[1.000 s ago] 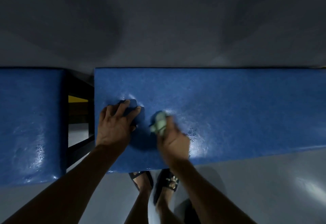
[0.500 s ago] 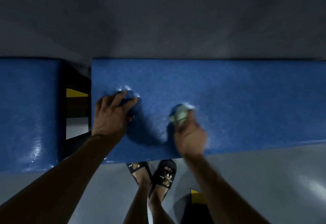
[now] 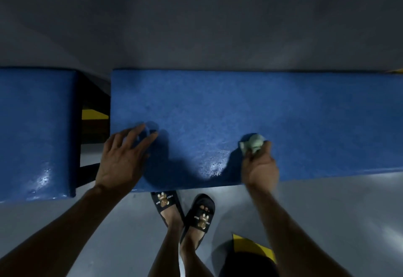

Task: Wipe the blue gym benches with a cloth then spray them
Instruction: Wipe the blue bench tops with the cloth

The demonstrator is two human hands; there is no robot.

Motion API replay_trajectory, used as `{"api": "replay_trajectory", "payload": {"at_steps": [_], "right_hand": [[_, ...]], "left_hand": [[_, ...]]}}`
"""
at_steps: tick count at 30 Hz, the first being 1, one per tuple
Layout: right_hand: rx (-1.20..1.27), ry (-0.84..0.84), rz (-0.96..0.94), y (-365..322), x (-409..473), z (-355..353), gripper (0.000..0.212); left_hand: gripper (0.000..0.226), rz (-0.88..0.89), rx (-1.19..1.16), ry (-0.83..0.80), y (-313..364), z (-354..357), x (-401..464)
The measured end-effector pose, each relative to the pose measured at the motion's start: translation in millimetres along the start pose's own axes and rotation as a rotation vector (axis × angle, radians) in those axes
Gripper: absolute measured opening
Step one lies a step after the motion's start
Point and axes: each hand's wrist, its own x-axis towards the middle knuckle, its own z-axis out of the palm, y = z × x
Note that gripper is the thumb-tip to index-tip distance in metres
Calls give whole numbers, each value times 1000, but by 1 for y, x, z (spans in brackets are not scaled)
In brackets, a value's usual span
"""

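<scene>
A long blue padded bench (image 3: 272, 102) runs across the view, with a wet shine near its front edge. My right hand (image 3: 260, 167) grips a bunched pale green cloth (image 3: 254, 142) and presses it on the bench top, right of centre. Near the bench's left end, my left hand (image 3: 122, 159) rests on the pad. Its fingers curl round a small blue object (image 3: 149, 130), which is too dark to identify. A second blue bench (image 3: 32, 124) lies at the left, glossy along its front.
A gap between the two benches shows a black frame (image 3: 89, 167) and a yellow part (image 3: 93, 114). Grey floor surrounds the benches. My feet in black slides (image 3: 165, 202) stand at the long bench's front edge. A yellow shape (image 3: 250, 248) lies on the floor at the lower right.
My right hand has slid the green cloth to the right along the bench top. My left hand has stayed near the left end with the blue object.
</scene>
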Motion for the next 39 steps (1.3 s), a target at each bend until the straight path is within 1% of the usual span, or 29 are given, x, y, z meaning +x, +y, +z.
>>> {"api": "replay_trajectory", "payload": {"at_steps": [1, 2, 3, 5, 6, 7, 8, 9, 10, 11, 13, 16, 17, 18, 19, 20, 21, 23, 24, 26, 27, 28, 29, 30, 32, 35, 36, 37, 39], "right_hand": [[28, 13, -74, -14, -20, 13, 56], [52, -4, -198, -28, -44, 28, 57], [43, -45, -340, -39, -68, 38, 54], [-3, -213, -623, -51, -99, 39, 40], [-23, -266, -737, -49, -100, 32, 38], [-51, -264, -806, -41, -92, 25, 37], [-88, -237, -816, -29, -79, 18, 38], [-123, -185, -782, -13, -64, 13, 39], [-152, -128, -705, 4, -47, 7, 41], [-168, -82, -607, 21, -30, -2, 43], [-168, -51, -405, 47, -5, -17, 49], [-48, -45, -127, 38, -12, -14, 48], [-3, -49, -108, 25, -27, -4, 52], [31, -57, -156, 9, -47, 11, 57], [50, -85, -245, -9, -70, 25, 58], [56, -121, -348, -26, -93, 36, 51], [57, -180, -430, -40, -112, 42, 39], [80, -308, -561, -59, -127, 35, 18], [67, -324, -633, -60, -123, 29, 17], [-70, -283, -800, -40, -103, 17, 27], [-131, -243, -840, -20, -88, 12, 32], [-174, -200, -818, 4, -71, 7, 36], [-195, -153, -741, 29, -55, 0, 41], [-195, -108, -642, 53, -42, -8, 46], [-157, -57, -443, 83, -34, -20, 45], [-43, -66, -100, 65, -55, -10, 49], [5, -76, -54, 49, -68, -1, 54], [35, -85, -75, 33, -83, 10, 59], [24, -184, -319, 6, -116, 28, 58]], "left_hand": [[56, -7, 5, -23, 2, 1, -4], [56, -14, 5, -40, 5, 2, -7], [55, -23, 0, -47, 9, 3, -9], [53, -45, -13, -44, 14, 4, -15], [55, -61, -24, -57, 16, 4, -18], [59, -79, -36, -75, 18, 5, -21], [62, -98, -46, -87, 19, 5, -25], [63, -115, -56, -91, 18, 5, -28], [63, -129, -66, -89, 16, 4, -32], [62, -141, -76, -86, 12, 4, -35], [62, -169, -85, -87, 3, 4, -42], [61, -203, -89, -97, -5, 6, -51], [62, -207, -91, -102, -5, 7, -52], [61, -210, -91, -109, -4, 7, -52], [60, -215, -88, -116, -3, 7, -50], [59, -221, -85, -124, -2, 7, -47], [57, -230, -82, -129, -1, 6, -45], [56, -235, -76, -140, 1, 2, -43], [57, -239, -75, -157, 2, 1, -43], [59, -261, -80, -194, 3, -1, -43], [59, -269, -83, -202, 4, -2, -43], [59, -272, -85, -207, 5, -3, -43], [59, -278, -89, -216, 7, -3, -43], [58, -289, -99, -227, 8, -4, -42], [57, -303, -118, -251, 9, -3, -41], [56, -293, -134, -270, 8, -1, -40], [55, -289, -138, -270, 8, -1, -39], [54, -288, -140, -273, 8, -1, -40], [55, -289, -132, -274, 8, 1, -41]]}}
